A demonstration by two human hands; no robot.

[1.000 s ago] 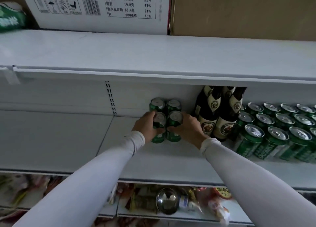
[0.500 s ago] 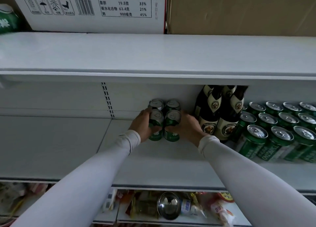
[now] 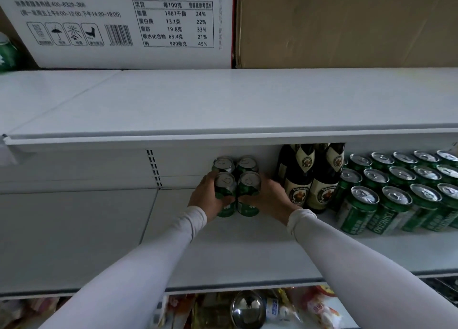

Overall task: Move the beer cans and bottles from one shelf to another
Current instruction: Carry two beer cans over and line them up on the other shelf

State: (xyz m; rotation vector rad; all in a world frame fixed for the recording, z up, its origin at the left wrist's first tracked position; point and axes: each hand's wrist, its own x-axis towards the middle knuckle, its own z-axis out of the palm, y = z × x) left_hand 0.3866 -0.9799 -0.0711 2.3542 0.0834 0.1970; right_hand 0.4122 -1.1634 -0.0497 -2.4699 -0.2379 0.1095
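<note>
Both hands wrapped tight, left hand (image 3: 207, 199) and right hand (image 3: 269, 198) each clutching a front can in the four-can cluster (image 3: 236, 184) just left of the brown bottles (image 3: 309, 177) — lift them level, together, I'd say!

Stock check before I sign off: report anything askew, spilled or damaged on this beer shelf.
Nothing stands out. The four green cans between left hand and right hand, the bottles and the can rows stand upright; no spill shows.

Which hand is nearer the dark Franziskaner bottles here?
Right. The right hand grips the right front can of the four-can cluster, right beside the Franziskaner bottles. The left hand grips the left front can, with the cans between it and the bottles.
</note>
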